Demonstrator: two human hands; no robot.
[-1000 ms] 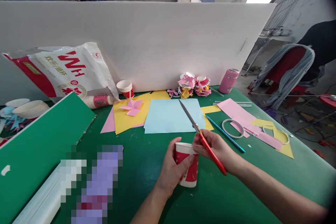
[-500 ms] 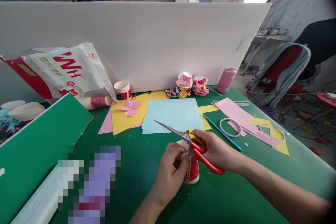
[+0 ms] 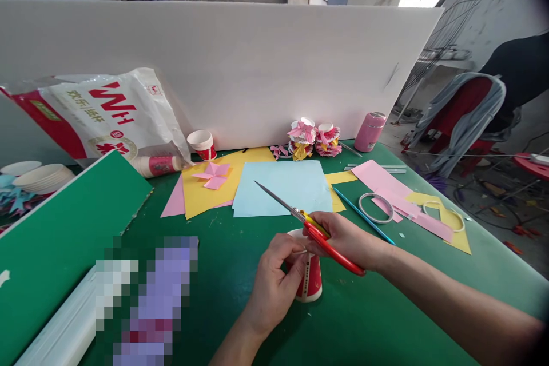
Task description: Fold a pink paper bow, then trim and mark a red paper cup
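Note:
A red-and-white paper cup (image 3: 312, 283) stands on the green table, close in front of me. My left hand (image 3: 278, 280) pinches its upper edge between thumb and fingers, which cover much of that side. Scissors with red and yellow handles (image 3: 337, 249) are gripped in my right hand (image 3: 338, 237), just above the cup. Their blades look closed and point up and left, over the light blue paper (image 3: 283, 183). The fingertips of my right hand are at the cup's upper edge, next to my left thumb; whether they grip it is hidden.
Yellow sheets (image 3: 227, 197) and a pink paper shape (image 3: 212, 175) lie left of the blue paper. At the right are a blue pen (image 3: 364, 217), a tape roll (image 3: 362, 207) and pink strips (image 3: 433, 226). Decorated cups (image 3: 301, 134) and a pink bottle (image 3: 369, 131) stand along the white board (image 3: 257, 68).
The scissors' handles have come together and the blades are closed. My right hand has shifted slightly left, its fingertips nearer the cup's edge. The cup tilts a little differently.

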